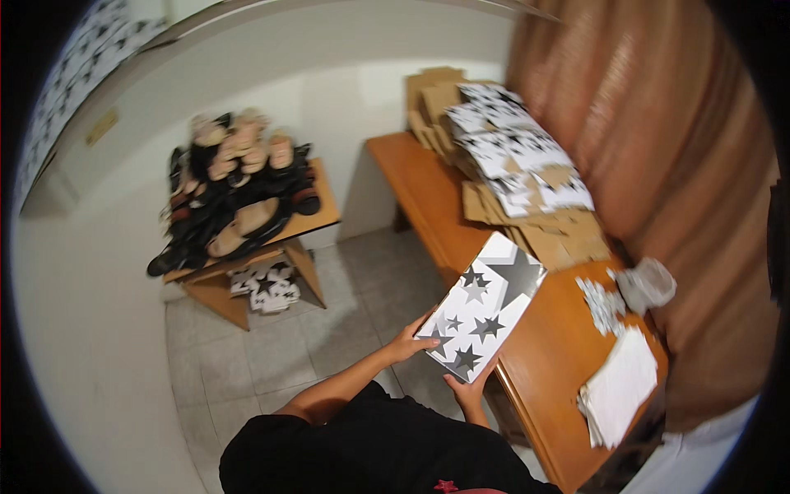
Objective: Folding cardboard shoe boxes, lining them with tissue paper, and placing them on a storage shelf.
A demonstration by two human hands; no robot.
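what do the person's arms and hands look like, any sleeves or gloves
The left hand and right hand wear no gloves. The forearms are uncovered, with no watch visible, below the short sleeves of a black top, which shows a small red star.

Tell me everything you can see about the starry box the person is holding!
The starry box is long and rectangular, white with light and dark grey stars. It looks like printed cardboard. No opening shows. It slants, far end toward the right, partly in front of the wooden table. The left hand grips its near left corner; the right hand holds its near right corner.
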